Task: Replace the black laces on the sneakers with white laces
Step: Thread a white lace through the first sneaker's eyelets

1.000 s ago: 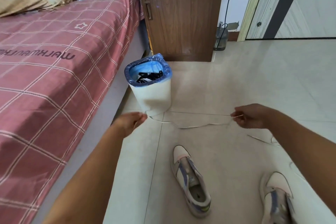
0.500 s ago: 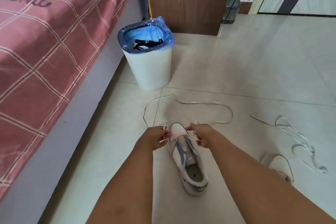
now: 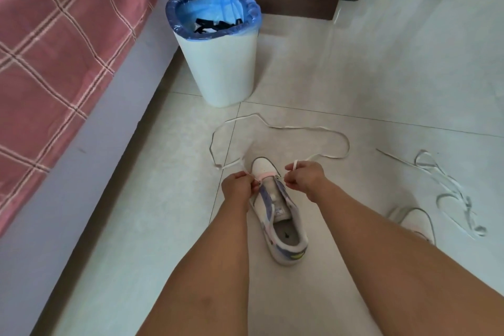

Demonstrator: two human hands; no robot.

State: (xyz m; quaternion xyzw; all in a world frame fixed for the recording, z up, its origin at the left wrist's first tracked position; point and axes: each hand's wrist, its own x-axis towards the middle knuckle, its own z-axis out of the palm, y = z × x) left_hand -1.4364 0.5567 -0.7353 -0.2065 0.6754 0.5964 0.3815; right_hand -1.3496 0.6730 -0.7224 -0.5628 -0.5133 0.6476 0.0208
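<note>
Between the left hand (image 3: 237, 185) and right hand (image 3: 303, 177) lies a sneaker (image 3: 276, 211), its long axis running away from the person, toe beyond the knuckles and heel back toward the forearms. Each hand pinches one end of the white lace (image 3: 286, 128) at the toe-end eyelets, its slack looping on the floor just beyond. Farther beyond the left hand, a blue-lined bin (image 3: 221, 68) holds black laces (image 3: 215, 27).

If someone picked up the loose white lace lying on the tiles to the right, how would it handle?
The spare lace would probably hang limp: it lies in slack, crossing loops on the floor. It looks thin and flat, so likely very light. Its coils overlap, so it may snag or knot when lifted by one end.
</note>
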